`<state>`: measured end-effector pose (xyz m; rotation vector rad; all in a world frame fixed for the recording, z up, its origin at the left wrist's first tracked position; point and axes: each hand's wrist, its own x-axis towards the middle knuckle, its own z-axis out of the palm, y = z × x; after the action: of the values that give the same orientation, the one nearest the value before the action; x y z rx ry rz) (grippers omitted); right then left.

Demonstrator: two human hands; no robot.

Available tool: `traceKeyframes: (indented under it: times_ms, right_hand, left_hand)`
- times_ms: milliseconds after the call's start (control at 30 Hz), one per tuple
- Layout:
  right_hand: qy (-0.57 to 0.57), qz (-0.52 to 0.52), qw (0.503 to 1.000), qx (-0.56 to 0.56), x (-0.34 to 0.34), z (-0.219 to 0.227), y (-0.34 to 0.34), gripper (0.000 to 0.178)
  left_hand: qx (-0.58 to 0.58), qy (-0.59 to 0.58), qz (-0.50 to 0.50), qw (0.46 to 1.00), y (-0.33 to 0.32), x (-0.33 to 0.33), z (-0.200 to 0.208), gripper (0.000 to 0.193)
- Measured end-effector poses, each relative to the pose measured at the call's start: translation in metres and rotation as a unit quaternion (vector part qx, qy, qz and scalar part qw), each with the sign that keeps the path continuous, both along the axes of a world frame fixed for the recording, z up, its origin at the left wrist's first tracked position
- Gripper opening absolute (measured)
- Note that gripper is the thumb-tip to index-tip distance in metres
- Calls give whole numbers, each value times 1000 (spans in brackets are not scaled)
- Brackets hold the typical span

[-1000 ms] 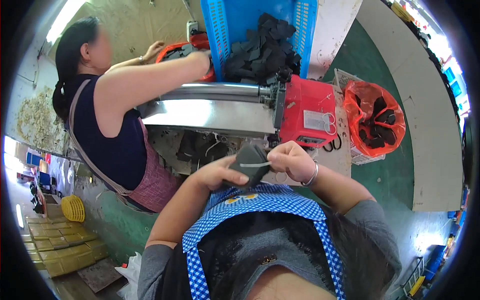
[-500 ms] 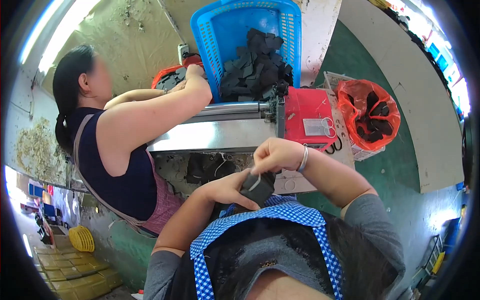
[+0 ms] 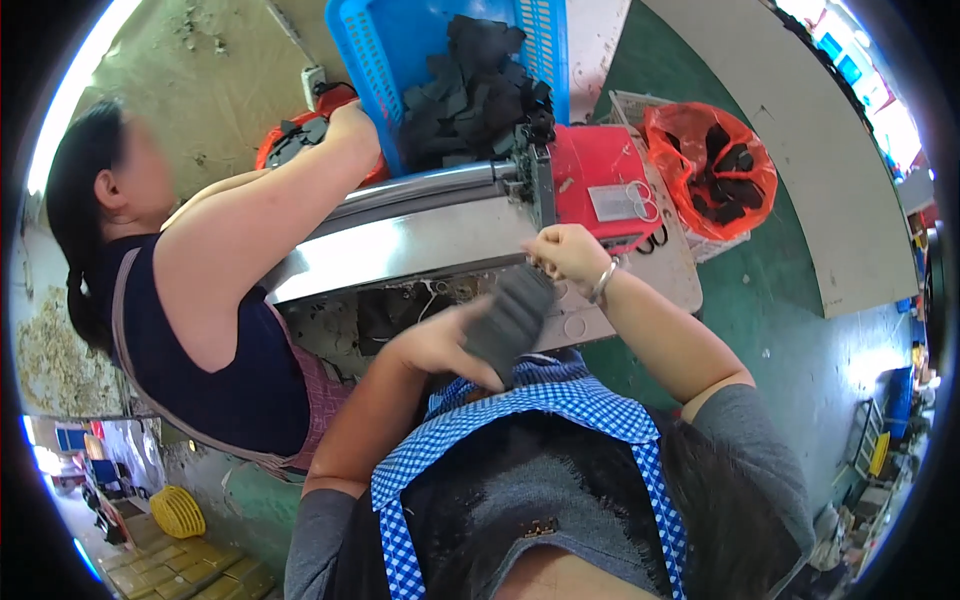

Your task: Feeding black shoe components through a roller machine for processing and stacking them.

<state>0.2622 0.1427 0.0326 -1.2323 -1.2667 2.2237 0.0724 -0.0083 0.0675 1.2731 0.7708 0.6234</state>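
Dark grey layered stack (image 3: 515, 308) at frame centre, left hand (image 3: 440, 342) wrapped around it, apparently to keep the layers together. Right hand (image 3: 572, 254) curled by its upper end; blur: cannot tell how tightly closed, or on what. Red machine (image 3: 590, 165) above, on desk (image 3: 655, 285). Blue basket (image 3: 420, 38), top centre, cut off by frame. Co-worker (image 3: 190, 310) at left, far hand hidden behind near arm.

The pale table (image 3: 640, 292) (round-cornered) bears a red machine (image 3: 585, 170).
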Motion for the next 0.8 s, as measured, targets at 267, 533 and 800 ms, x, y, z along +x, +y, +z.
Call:
traceKeyframes:
  times_ms: [267,533,800]
  right_hand:
    - [-446,94,719,525,101,-95,-9,17]
    - [-552,53,684,474,156,-189,16,15]
    - [-491,-129,740,441,119,-155,0,37]
  left_hand:
    - [-136,-521,164,826,-3,1,-57,78]
    - [-138,-428,148,881,6,1,-62,72]
    - [-150,-350,237,894,9,9,-52,66]
